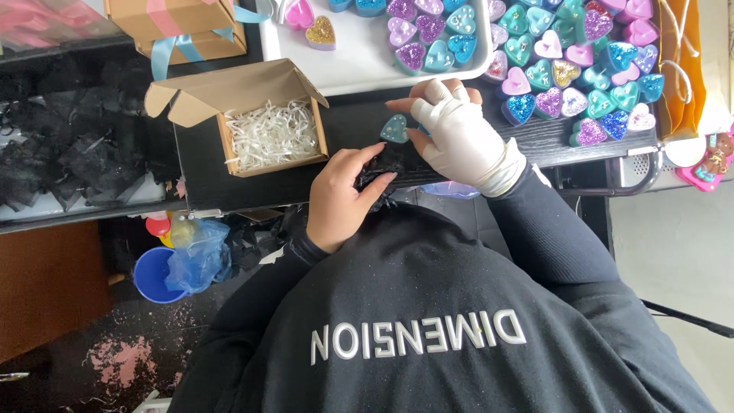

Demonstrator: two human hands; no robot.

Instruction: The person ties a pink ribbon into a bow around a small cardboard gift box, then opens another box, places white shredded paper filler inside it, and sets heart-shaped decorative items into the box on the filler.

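We pack a teal heart candle [394,128] at a black table [348,126].
From left: open cardboard box [269,115] of shredded paper; our bare left hand [342,200] pinching what seems a black mesh pouch [382,174] open; our gloved right hand [459,134], fingers curled, steadying the candle above it.

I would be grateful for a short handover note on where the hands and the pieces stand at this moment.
Left hand: bare, fingers on a small black mesh pouch at the table's near edge.
Right hand: in a white glove, fingertips at a teal heart-shaped piece just above the pouch.
Open cardboard box: to the left, holds only white paper shred.
Heap of glitter hearts: lies to the right, more sit on the white tray.
Done: box is lined. Left: the heart is not yet in the pouch, nothing boxed.
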